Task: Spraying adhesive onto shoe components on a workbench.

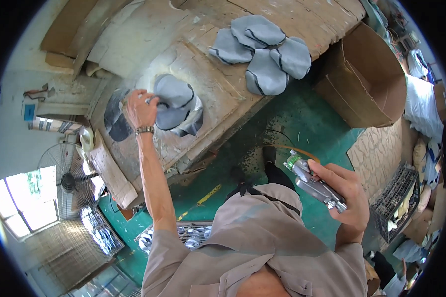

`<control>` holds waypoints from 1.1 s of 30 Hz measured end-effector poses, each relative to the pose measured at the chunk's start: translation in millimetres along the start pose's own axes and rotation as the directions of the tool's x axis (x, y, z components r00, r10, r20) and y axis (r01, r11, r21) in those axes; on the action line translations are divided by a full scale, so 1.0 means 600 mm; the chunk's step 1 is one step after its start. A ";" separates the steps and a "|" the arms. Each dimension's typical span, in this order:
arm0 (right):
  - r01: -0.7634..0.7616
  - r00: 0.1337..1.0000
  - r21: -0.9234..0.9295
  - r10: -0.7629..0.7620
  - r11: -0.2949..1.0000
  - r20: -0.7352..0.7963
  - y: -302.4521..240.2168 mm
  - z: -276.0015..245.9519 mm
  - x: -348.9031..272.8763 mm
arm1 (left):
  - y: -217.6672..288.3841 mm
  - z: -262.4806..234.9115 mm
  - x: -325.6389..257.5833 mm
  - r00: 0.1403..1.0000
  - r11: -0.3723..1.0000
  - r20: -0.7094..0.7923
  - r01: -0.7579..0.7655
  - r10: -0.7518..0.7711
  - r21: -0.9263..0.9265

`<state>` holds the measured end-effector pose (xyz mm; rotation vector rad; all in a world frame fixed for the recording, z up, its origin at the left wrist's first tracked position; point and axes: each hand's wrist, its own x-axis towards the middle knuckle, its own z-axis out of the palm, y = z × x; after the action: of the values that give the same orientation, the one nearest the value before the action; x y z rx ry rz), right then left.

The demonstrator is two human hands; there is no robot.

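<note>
On the worktable, at the left, lies a stack of rounded grey fabric pieces (174, 94) with dark edging. My left hand (142, 110) reaches to the stack's left side, its fingers curled and the thumb and fingertips closed at the edge of a piece. Beside that hand is a dark, rounded piece (117, 115), partly covered by the hand. My right hand (346, 190) is wrapped round a metal spray gun (313, 184) with a green part at its front end. The gun is held away from the table, over the green floor.
More grey pieces (266, 74) lie overlapping near the worktable's (218, 81) right edge. An open cardboard box (354, 79) stands beyond it. To the left are a large fan (67, 180) and a window. A yellow hose (287, 147) runs near the gun; black crates (395, 198) stand at the right.
</note>
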<state>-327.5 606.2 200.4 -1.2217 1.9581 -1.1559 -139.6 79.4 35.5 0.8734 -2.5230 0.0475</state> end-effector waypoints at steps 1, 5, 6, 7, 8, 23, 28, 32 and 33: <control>-0.016 1.000 -0.008 0.016 1.000 -0.007 0.009 0.005 -0.002 | 0.023 -0.009 0.033 1.000 1.000 0.004 -0.013 0.013 -0.002; -0.064 0.997 0.003 0.064 0.998 -0.034 0.041 0.018 -0.017 | 0.124 -0.025 0.112 0.985 0.995 -0.158 -0.082 0.074 -0.047; -0.053 0.997 -0.006 0.053 0.999 -0.053 0.048 0.020 -0.021 | 0.148 -0.021 0.120 0.973 0.991 -0.209 -0.112 0.094 -0.077; -0.064 0.996 0.011 0.064 0.998 -0.059 0.054 0.020 -0.027 | 0.168 -0.013 0.120 0.963 0.984 -0.242 -0.147 0.120 -0.097; -0.080 0.994 0.015 0.081 0.997 -0.077 0.059 0.020 -0.033 | 0.188 0.001 0.113 0.970 0.985 -0.216 -0.138 0.113 -0.106; -0.001 1.000 0.035 0.001 0.999 -0.002 0.007 -0.008 0.013 | 0.335 0.306 -0.158 0.913 0.666 0.343 0.398 -0.221 -0.631; 0.062 0.987 -0.029 -0.057 0.998 0.153 -0.016 -0.016 0.057 | 0.259 0.238 -0.309 0.865 0.597 0.486 0.457 -0.126 -0.659; 0.109 0.987 -0.121 -0.093 0.987 0.130 -0.039 -0.009 0.082 | 0.162 0.228 -0.500 0.674 0.444 0.678 0.724 -0.293 -0.528; 0.140 0.982 -0.142 -0.120 0.980 0.143 -0.043 -0.008 0.089 | 0.134 0.223 -0.554 0.655 0.494 0.678 0.734 -0.334 -0.466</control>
<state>-343.5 554.2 224.9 -1.4870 1.9174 -0.9725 -14.4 311.0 -220.6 1.4170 -2.1570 -1.4866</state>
